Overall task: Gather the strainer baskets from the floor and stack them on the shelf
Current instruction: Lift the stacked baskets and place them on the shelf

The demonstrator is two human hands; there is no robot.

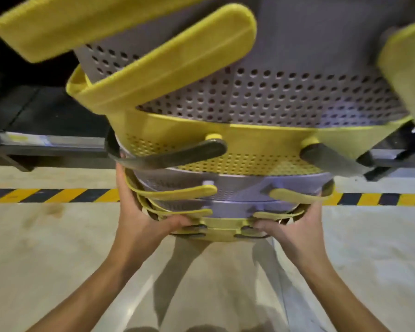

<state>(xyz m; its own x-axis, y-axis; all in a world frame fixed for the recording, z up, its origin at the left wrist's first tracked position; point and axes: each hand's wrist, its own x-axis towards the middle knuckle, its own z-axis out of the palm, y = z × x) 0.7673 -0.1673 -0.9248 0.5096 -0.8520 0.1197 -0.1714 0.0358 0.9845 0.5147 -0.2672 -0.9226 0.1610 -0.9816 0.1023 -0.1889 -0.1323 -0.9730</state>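
Strainer baskets [225,140], nested in one tall stack, fill my head view, held clear of the floor [58,248]. My left hand [139,219] and right hand [295,226] clasp the lowest basket from either side, fingers [180,221] curled under its rim. The stack's long axis rises toward me. The dark shelf [46,144] lies ahead, past the striped tape [46,195], with both hands equally near.

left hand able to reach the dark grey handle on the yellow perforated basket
Probably not: left hand and right hand both grip the base of the grey-and-yellow strainer basket stack; nothing blocks the dark grey handle.
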